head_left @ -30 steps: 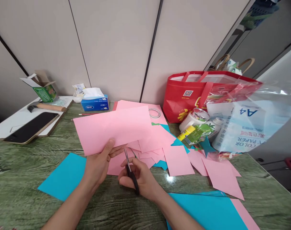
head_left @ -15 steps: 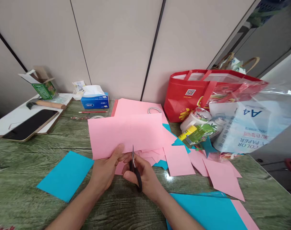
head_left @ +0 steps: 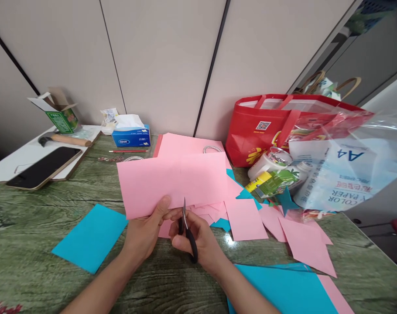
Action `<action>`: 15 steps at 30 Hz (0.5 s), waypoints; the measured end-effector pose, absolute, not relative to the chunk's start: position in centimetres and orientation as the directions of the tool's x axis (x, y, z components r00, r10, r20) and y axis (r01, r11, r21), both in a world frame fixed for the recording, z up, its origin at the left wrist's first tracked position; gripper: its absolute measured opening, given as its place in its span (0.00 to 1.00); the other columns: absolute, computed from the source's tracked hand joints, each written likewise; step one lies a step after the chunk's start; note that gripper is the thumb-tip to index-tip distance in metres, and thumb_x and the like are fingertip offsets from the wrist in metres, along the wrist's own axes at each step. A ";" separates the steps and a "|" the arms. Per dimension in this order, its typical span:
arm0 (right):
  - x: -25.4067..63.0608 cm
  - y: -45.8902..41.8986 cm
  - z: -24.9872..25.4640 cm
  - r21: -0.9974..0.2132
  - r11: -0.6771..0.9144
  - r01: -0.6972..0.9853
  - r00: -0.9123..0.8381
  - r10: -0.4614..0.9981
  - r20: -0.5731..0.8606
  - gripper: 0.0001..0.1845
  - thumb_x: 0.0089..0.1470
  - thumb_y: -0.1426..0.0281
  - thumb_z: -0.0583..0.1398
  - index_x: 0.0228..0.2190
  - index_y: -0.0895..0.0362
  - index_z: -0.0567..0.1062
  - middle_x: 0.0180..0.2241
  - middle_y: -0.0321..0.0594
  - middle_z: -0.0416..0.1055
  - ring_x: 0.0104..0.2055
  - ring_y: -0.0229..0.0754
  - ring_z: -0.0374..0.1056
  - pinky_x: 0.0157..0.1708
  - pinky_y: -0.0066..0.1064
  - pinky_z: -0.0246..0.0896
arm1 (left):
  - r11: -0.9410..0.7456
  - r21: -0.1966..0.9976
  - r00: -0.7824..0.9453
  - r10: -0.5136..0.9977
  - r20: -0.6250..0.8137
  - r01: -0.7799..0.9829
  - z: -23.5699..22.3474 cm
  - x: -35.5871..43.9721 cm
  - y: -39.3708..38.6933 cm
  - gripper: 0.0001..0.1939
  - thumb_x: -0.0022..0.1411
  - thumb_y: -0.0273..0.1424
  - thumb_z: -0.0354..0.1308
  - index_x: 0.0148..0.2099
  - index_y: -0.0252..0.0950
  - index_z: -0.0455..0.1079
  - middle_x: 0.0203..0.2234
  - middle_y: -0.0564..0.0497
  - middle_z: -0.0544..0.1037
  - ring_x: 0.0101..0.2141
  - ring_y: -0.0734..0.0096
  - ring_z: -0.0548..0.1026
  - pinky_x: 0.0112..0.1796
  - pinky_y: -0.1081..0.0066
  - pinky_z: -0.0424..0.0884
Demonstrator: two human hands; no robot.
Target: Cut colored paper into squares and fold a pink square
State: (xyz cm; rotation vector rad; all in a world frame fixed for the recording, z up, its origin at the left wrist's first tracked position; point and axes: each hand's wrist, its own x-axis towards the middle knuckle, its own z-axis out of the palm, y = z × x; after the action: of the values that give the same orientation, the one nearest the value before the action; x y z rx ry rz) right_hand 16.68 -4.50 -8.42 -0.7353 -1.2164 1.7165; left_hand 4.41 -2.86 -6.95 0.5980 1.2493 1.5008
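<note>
At the far left of the frame, a white board lies on the green, wood-patterned desk. On it are a dark-screened phone, a wooden-handled tool with a dark curved head, and, toward the back, a green box with its flaps open. Below and to the right of these, in the lower left, a blue sheet lies flat.

Further right, in the upper left, a blue tissue box has a white tissue showing at its top, and a thin red pencil lies just in front of it.

Left of centre, the left hand is clamped on the lower edge of a pink sheet, its thumb flat on the near face. The sheet is raised, tilted toward the camera, in the middle of the frame. Just right of that hand, the right hand is closed around the black handles of a pair of scissors. The blades point up, and their tip overlaps the sheet's lower edge in view; whether they have cut into it, I cannot tell.

Behind and to the right of the raised sheet, loose pink pieces and blue scraps are spread out. At right stands a red bag, with a white cup, a yellow glue stick and a clear plastic packet marked "A4" in front of it. At the lower right, a large blue sheet partly covers a pink one.
</note>
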 end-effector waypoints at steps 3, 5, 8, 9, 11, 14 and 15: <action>16.8 -4.4 -8.6 -0.942 -0.136 -0.307 -0.437 0.900 0.013 0.22 0.38 0.64 0.67 0.34 0.58 0.66 0.26 0.34 0.63 0.27 0.33 0.57 0.25 0.25 0.49 | 0.097 0.913 -0.334 0.911 -0.242 -0.397 -6.8 4.5 -2.9 0.25 0.35 0.36 0.68 0.38 0.30 0.72 0.33 0.44 0.78 0.37 0.58 0.74 0.44 0.57 0.68; 16.8 -4.4 -8.8 -0.943 -0.132 -0.306 -0.441 0.897 0.017 0.22 0.39 0.64 0.66 0.35 0.58 0.66 0.26 0.34 0.63 0.27 0.33 0.58 0.26 0.26 0.49 | 0.089 0.914 -0.336 0.912 -0.235 -0.396 -6.8 4.5 -2.9 0.25 0.35 0.36 0.68 0.38 0.30 0.72 0.34 0.44 0.78 0.38 0.58 0.74 0.44 0.57 0.68; 16.9 -4.4 -8.7 -0.939 -0.144 -0.311 -0.441 0.898 0.008 0.21 0.40 0.64 0.66 0.35 0.58 0.66 0.26 0.34 0.63 0.27 0.33 0.57 0.26 0.25 0.49 | 0.074 0.918 -0.326 0.921 -0.213 -0.390 -6.8 4.5 -2.9 0.24 0.36 0.36 0.68 0.38 0.31 0.72 0.35 0.45 0.78 0.39 0.59 0.74 0.45 0.59 0.68; 16.9 -4.4 -8.7 -0.938 -0.150 -0.313 -0.441 0.897 0.004 0.21 0.40 0.64 0.66 0.35 0.58 0.66 0.26 0.34 0.63 0.26 0.33 0.57 0.26 0.25 0.49 | 0.069 0.918 -0.322 0.924 -0.206 -0.390 -6.9 4.4 -2.9 0.24 0.36 0.36 0.68 0.38 0.31 0.72 0.36 0.45 0.78 0.40 0.59 0.73 0.45 0.59 0.68; 16.9 -4.5 -8.5 -0.938 -0.155 -0.311 -0.444 0.896 -0.001 0.21 0.40 0.64 0.66 0.34 0.58 0.66 0.26 0.34 0.63 0.26 0.32 0.57 0.25 0.25 0.49 | 0.066 0.918 -0.316 0.927 -0.201 -0.390 -6.9 4.4 -2.9 0.24 0.37 0.36 0.68 0.39 0.31 0.72 0.36 0.45 0.77 0.40 0.58 0.73 0.45 0.59 0.68; 16.9 -4.5 -8.4 -0.941 -0.145 -0.306 -0.452 0.892 0.010 0.22 0.38 0.64 0.67 0.35 0.58 0.67 0.27 0.34 0.64 0.27 0.33 0.57 0.25 0.25 0.48 | 0.085 0.923 -0.320 0.922 -0.215 -0.375 -6.8 4.3 -3.0 0.24 0.37 0.36 0.68 0.38 0.30 0.72 0.35 0.44 0.77 0.40 0.57 0.73 0.45 0.58 0.67; 16.9 -4.5 -8.4 -0.942 -0.143 -0.304 -0.454 0.891 0.011 0.22 0.38 0.64 0.67 0.35 0.58 0.67 0.27 0.35 0.64 0.27 0.33 0.57 0.25 0.25 0.48 | 0.092 0.926 -0.325 0.920 -0.219 -0.365 -6.8 4.3 -3.0 0.24 0.37 0.37 0.68 0.37 0.30 0.72 0.35 0.43 0.77 0.40 0.57 0.73 0.45 0.58 0.67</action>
State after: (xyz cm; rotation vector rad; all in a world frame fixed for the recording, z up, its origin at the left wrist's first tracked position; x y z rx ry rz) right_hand 16.92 -4.50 -8.38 -0.7420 -1.2322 1.7341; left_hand 4.28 -2.98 -6.80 0.6315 1.2645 1.4888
